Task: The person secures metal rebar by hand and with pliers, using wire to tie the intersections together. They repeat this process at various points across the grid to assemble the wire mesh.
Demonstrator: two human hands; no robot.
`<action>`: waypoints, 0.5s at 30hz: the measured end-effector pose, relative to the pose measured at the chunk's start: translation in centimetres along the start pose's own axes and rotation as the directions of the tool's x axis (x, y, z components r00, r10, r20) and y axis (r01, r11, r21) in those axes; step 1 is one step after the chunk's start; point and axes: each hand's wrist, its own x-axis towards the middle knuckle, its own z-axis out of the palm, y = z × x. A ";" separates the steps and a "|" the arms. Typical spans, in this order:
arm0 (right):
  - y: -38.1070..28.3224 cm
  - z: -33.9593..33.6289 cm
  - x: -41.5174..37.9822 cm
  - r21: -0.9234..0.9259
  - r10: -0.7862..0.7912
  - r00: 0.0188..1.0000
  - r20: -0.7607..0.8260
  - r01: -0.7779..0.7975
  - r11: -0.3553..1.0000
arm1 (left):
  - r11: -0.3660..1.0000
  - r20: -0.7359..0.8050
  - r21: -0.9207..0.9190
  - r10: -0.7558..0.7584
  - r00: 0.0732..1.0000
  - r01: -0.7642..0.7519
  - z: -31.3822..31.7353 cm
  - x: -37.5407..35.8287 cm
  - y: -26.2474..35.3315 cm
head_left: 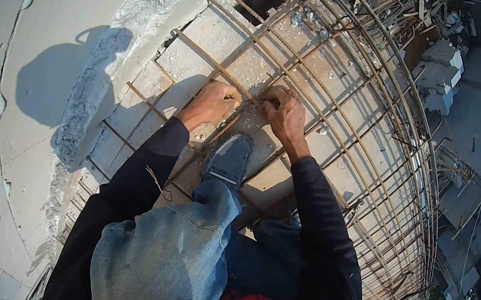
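Observation:
My left hand (215,104) is closed, fingers curled together just left of a crossing in the rebar grid (314,94). On the other side of that crossing, my right hand (287,118) is also closed, its fingertips bent down against the bars. Whatever either hand pinches is hidden by the fingers or too small to make out. Between and below the hands, my shoe (229,156) stands on the grid. A small bunch of thin tie wires (158,183) sticks out beside my bent knee (163,251).
Rusty bars run over flat boards (211,37). A rough concrete edge (149,14) borders the grid at left, and a square opening (258,4) lies beyond. Longer bars curve along the right edge, with a drop past them. White blocks (439,72) and scrap wood are piled at upper right.

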 end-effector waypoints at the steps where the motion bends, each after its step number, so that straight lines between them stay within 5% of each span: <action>1: 0.0 0.1 0.0 0.000 0.049 0.998 0.031 -0.049 0.999 | 1.000 0.000 0.000 -0.003 1.000 0.003 0.1 -0.2 0.1; 5: -0.3 0.0 0.2 0.078 0.056 0.996 0.066 -0.061 0.995 | 0.998 -0.058 0.049 0.053 0.997 -0.050 0.4 -0.5 0.3; 10: -0.5 0.3 0.8 -0.220 -0.095 0.995 0.019 0.097 0.971 | 0.998 -0.077 0.064 0.033 0.996 -0.028 0.3 0.0 0.4; 15: 0.2 0.3 0.7 -0.249 -0.218 0.975 0.031 0.219 0.944 | 0.966 -0.018 0.252 0.070 0.997 -0.063 0.3 0.4 0.5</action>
